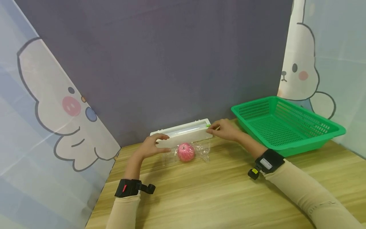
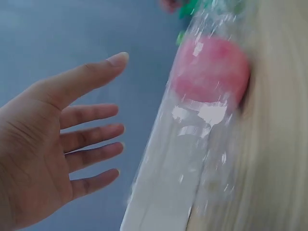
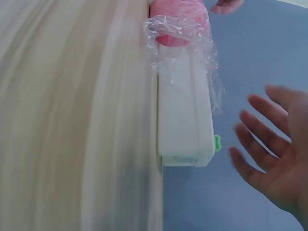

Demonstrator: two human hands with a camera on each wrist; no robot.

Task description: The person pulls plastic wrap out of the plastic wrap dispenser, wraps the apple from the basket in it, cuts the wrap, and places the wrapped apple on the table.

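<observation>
A pink apple-like fruit [image 1: 186, 152] lies on the table with clear plastic film [image 1: 203, 150] around it and spreading to both sides. Right behind it stands a long white cling film dispenser [image 1: 183, 135], with a small green slide cutter [image 1: 208, 125] at its right end. My left hand [image 1: 151, 146] hovers at the dispenser's left end, thumb and fingers spread apart, holding nothing. Near the green cutter is my right hand [image 1: 225, 129]; the right wrist view shows its fingers [image 3: 262, 134] loosely extended and apart from the dispenser.
To the right sits a green perforated plastic basket [image 1: 297, 147] on the wooden table [image 1: 200, 197]. A dark grey cloth [image 1: 177, 63] hangs behind the dispenser. Curtains with cartoon animals stand at the left [image 1: 51, 105] and right sides.
</observation>
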